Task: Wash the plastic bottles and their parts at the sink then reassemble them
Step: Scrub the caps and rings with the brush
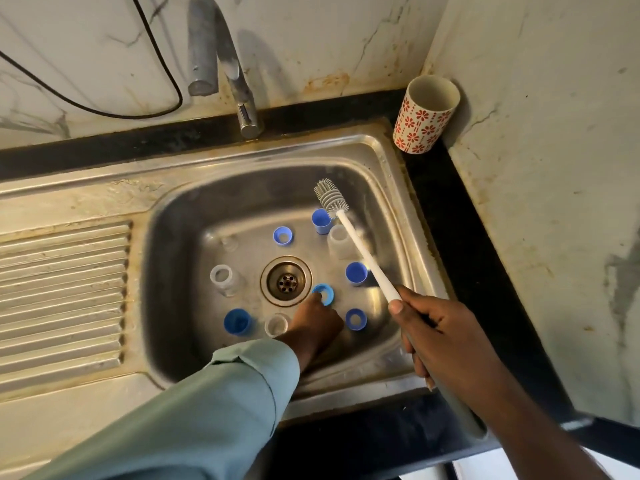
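Observation:
Several blue plastic parts and clear small bottles stand scattered on the floor of the steel sink (173,216). My left hand (317,323) reaches down into the basin and its fingertips touch a blue ring (324,293) beside the drain (286,280). Whether the fingers pinch the ring is hidden. My right hand (440,327) grips the white handle of a bottle brush (360,252), whose grey bristle head (329,195) hangs over the far right of the basin. A clear bottle (224,277) stands left of the drain, another clear bottle (338,241) under the brush handle.
The tap (221,64) arches over the sink's back edge, with no water running. A red-flowered cup (424,116) stands in the back right corner on the black counter. The ribbed draining board (62,299) lies to the left. A black cable hangs on the wall.

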Tool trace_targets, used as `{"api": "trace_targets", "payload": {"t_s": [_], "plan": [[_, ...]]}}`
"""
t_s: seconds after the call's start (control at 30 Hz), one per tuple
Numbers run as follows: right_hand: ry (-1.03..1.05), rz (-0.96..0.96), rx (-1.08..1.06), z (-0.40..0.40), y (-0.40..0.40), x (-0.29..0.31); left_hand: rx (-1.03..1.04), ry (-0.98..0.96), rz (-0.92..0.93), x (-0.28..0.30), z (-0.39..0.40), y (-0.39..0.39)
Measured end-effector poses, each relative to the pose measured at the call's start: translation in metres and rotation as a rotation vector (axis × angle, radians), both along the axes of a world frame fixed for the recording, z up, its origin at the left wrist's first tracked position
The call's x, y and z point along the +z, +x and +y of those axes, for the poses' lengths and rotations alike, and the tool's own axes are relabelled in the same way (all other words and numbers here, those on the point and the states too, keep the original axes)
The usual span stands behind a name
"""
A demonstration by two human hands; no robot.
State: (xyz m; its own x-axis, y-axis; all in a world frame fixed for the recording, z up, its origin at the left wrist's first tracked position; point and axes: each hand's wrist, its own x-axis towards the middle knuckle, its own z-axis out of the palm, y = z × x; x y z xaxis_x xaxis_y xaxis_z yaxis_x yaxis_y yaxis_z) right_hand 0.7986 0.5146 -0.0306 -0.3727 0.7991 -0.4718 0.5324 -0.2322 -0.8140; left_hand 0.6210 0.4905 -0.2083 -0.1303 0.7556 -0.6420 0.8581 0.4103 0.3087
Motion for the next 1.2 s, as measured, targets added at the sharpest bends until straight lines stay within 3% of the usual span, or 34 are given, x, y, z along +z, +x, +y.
{"api": "trace_targets", "payload": {"t_s": [0.07, 0.2, 0.27, 0.3, 0.4, 0.47, 0.57, 0.83, 1.03, 1.2], "plan": [[0.019, -0.012, 0.005, -0.001, -0.004, 0.000, 0.021, -0.101, -0.085, 0.005, 0.001, 0.000], [0.071, -0.068, 0.038, -0.001, -0.010, -0.004, 0.128, 0.115, -0.031, 0.032, 0.013, -0.014], [0.104, -0.100, 0.062, 0.003, -0.016, -0.006, 0.388, 0.226, -0.089, 0.053, 0.025, -0.041], [0.127, -0.107, 0.077, 0.005, -0.021, -0.007, 0.492, 0.270, -0.177, 0.064, 0.029, -0.056], [0.210, -0.104, 0.165, 0.007, -0.043, -0.015, 1.043, 0.437, -0.688, 0.092, 0.025, -0.095], [0.298, -0.160, 0.268, 0.008, -0.060, -0.021, 1.315, 0.479, -0.875, 0.104, 0.016, -0.120], [0.482, -0.390, 0.541, 0.007, -0.078, -0.022, 1.576, 0.515, -1.062, 0.116, 0.003, -0.157], [0.887, -0.732, 0.879, -0.004, -0.094, -0.002, 1.581, 0.622, -1.143, 0.138, -0.032, -0.194], [1.102, -0.721, 0.830, -0.012, -0.119, -0.009, 1.557, 0.613, -1.028, 0.148, -0.033, -0.210], [1.178, -0.692, 0.664, -0.019, -0.124, -0.003, 1.617, 0.660, -1.067, 0.151, -0.033, -0.223]]}}
